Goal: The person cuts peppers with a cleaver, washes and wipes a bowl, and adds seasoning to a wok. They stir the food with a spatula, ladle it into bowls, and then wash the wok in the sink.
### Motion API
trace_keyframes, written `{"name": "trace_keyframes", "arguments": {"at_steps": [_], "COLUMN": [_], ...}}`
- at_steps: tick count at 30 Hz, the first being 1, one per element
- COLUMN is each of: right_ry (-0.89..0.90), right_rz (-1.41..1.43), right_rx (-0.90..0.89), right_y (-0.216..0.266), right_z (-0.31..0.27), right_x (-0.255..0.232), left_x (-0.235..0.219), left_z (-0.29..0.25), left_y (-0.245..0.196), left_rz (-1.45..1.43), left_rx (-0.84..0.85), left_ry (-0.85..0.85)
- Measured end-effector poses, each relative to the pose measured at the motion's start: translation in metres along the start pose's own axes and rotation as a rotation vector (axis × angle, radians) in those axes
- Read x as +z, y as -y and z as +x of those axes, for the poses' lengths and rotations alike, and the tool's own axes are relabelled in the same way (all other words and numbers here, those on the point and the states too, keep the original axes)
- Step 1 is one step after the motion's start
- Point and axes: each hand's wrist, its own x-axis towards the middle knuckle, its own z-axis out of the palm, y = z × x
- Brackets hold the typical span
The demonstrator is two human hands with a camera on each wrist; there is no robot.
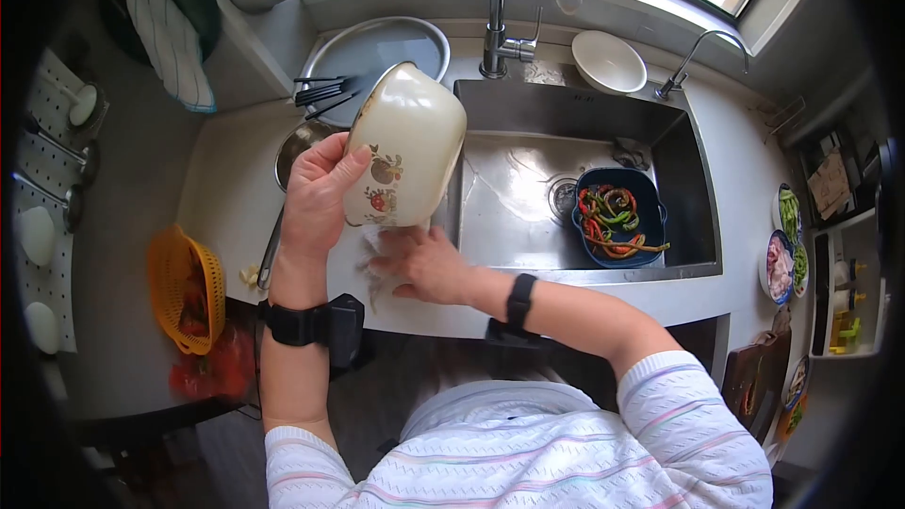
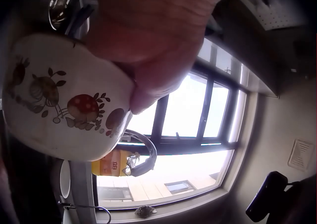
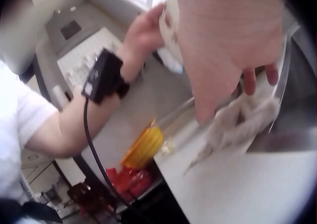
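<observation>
A cream pot with mushroom pictures (image 1: 410, 137) is tilted on its side above the counter left of the sink; its inside is hidden. My left hand (image 1: 320, 190) grips its rim, thumb on the outer wall, also seen in the left wrist view on the pot (image 2: 64, 105). My right hand (image 1: 424, 266) is just below the pot, fingers spread over a greyish crumpled cloth (image 1: 372, 269) on the counter's front part. In the right wrist view the cloth (image 3: 242, 122) lies under the fingers of my right hand (image 3: 233, 45); whether they touch it, I cannot tell.
The steel sink (image 1: 504, 198) holds a blue basket (image 1: 646, 250) of red and green peppers. Behind stand a faucet (image 1: 495, 28), a white bowl (image 1: 609, 62) and a round tray (image 1: 415, 33). A pan (image 1: 294, 153) and a yellow basket (image 1: 165, 273) are at left, filled bowls (image 1: 779, 269) at right.
</observation>
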Motion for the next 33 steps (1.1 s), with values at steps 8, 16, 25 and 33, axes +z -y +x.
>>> {"name": "trace_keyframes", "arguments": {"at_steps": [8, 16, 25, 33], "right_ry": [0.048, -0.607, -0.467, -0.570], "right_rz": [0.669, 0.005, 0.030, 0.154], "right_rx": [0.896, 0.292, 0.583, 0.369], "right_y": [-0.060, -0.034, -0.110, -0.064], "right_z": [-0.029, 0.008, 0.005, -0.014], "right_x": [-0.057, -0.161, -0.184, -0.191], "left_x": [0.002, 0.080, 0.110, 0.102], "left_z": [-0.008, 0.020, 0.013, 0.017], "left_y": [0.011, 0.043, 0.042, 0.042], "left_rz": [-0.119, 0.090, 0.313, 0.260], "left_rx": [-0.028, -0.020, 0.047, 0.105], "left_ry": [0.002, 0.107, 0.248, 0.332]}}
